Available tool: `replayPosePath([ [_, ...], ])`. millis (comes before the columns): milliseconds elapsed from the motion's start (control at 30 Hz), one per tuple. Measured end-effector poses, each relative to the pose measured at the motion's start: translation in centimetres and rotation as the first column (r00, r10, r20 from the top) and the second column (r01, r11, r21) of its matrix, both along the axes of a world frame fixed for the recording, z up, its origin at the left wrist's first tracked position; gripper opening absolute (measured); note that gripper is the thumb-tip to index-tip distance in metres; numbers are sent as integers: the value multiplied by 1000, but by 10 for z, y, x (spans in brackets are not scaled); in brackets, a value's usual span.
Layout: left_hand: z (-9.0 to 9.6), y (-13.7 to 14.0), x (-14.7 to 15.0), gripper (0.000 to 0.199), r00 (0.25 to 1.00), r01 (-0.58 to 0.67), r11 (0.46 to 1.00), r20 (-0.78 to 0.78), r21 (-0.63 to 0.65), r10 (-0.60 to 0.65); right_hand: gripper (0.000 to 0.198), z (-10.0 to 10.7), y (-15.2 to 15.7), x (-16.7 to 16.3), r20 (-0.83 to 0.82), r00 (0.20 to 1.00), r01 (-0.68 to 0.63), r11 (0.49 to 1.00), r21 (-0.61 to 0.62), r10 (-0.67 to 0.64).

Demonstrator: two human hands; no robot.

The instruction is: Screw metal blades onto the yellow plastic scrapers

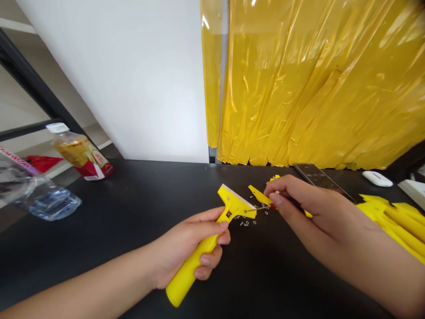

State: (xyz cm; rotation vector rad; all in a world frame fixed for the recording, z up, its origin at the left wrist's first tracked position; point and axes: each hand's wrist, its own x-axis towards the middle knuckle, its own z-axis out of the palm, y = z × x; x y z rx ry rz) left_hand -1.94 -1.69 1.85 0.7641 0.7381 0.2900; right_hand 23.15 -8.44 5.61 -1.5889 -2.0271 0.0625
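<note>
My left hand point(199, 243) is wrapped round the thick handle of a yellow scraper point(186, 277), its wide head tilted up and to the right. A pale strip runs along the head's far edge. Pinched in my right hand point(299, 204) is a thin screwdriver point(262, 208) with a red part near the fingers. Its shaft reaches left to a screw near the head's right corner, and the tip appears to touch there. Small screws and nuts point(247, 223) lie scattered beside and behind the head. A loose yellow scraper piece point(257, 194) lies behind them, partly hidden by my right hand.
Several yellow scraper parts point(395, 221) lie at the right of the black table point(133, 230). Behind them are a phone point(320, 177) and a white earbud case point(377, 178). Two bottles, one labelled point(83, 155) and one clear point(49, 201), are at left. A yellow plastic curtain point(282, 88) hangs behind.
</note>
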Motion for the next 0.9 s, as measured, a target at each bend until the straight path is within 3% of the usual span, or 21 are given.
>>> replayPosePath([
  [267,1,1,0,11,1000,0,1000,-11,7,0,21,-4,0,-4,-9,996,84,996,41,-84],
  [533,1,3,-1,12,1000,9,1000,-5,1,-9,20,-3,1,-8,62,998,2,995,99,-8],
  [767,0,3,-1,14,1000,3,1000,-1,-1,-3,17,-3,3,-7,100,994,30,987,160,-47],
  [900,-1,3,-2,13,1000,4,1000,3,11,-4,13,-4,6,-6,142,989,30,992,120,-47],
])
